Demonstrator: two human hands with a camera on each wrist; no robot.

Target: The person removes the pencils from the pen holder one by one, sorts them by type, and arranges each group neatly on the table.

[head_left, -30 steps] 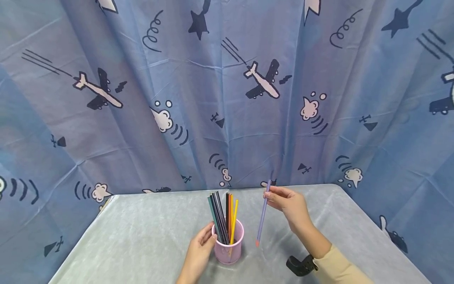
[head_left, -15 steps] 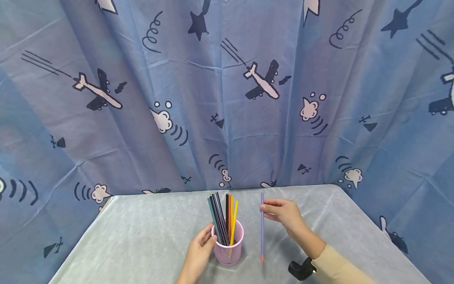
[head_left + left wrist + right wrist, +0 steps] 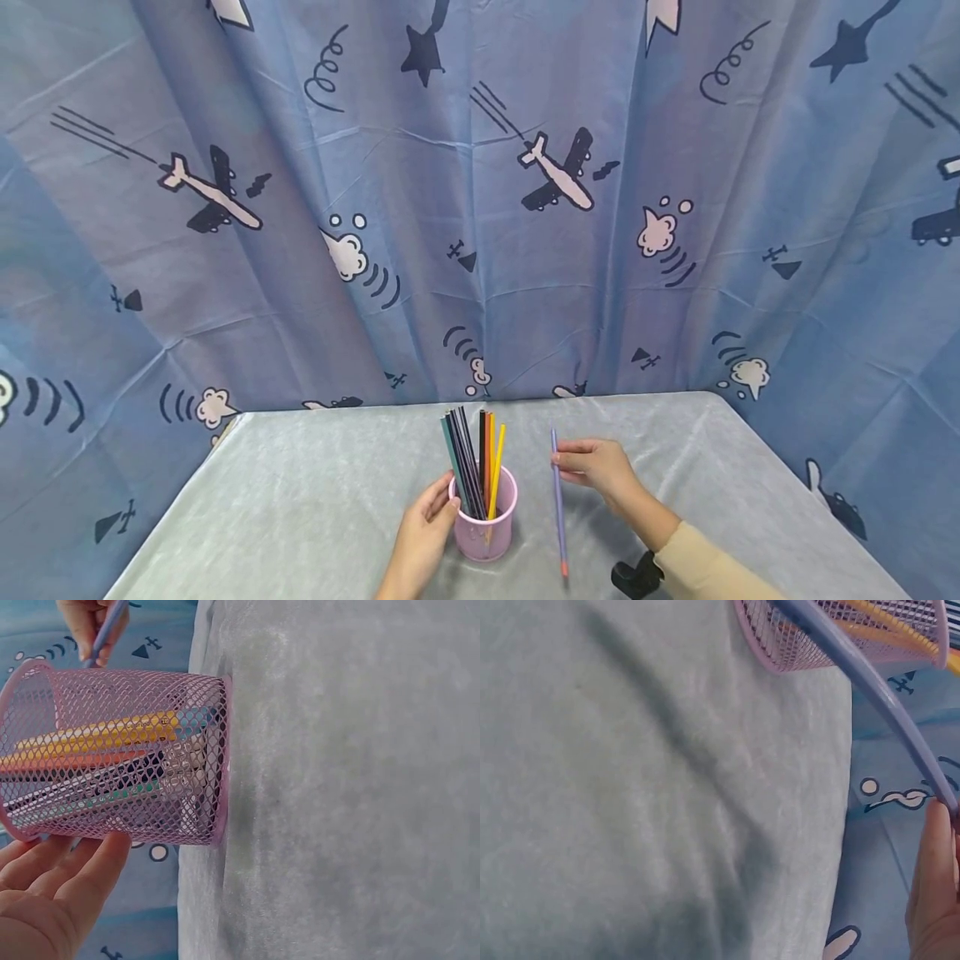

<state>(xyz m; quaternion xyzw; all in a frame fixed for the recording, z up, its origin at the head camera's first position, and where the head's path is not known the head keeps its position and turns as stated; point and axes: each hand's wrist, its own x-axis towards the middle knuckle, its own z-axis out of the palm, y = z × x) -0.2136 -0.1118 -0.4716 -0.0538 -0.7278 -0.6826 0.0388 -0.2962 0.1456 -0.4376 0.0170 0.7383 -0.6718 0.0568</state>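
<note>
One slim purple pencil with a pinkish-red lower end (image 3: 559,510) stands nearly upright in the person's right hand (image 3: 600,471), pinched between thumb and fingers near its top. The left hand (image 3: 423,525) rests against the round pink mesh cup (image 3: 483,543), thumb and fingers curved along its nine o'clock side. The hands are well apart, with the cup between them.

Handling this well seems to call for a light, firm pinch, since so much pencil hangs below the fingers and its lower end could easily swing. The wrist is best moved slowly, and the lower end should be well above the rim before any shift towards nine o'clock. The left hand would do best to steady the cup without squeezing or tipping it; the tall teal, black, orange and yellow pencils (image 3: 467,467) inside could make it top-heavy.

From the cup, the purple pencil lies at three o'clock, just beside it and not touching. From the right hand, its lower end points to about seven o'clock; from the left, it lies at three o'clock, beyond the cup. Whether that end touches the pale grey cloth-covered table (image 3: 322,492) cannot be told.
</note>
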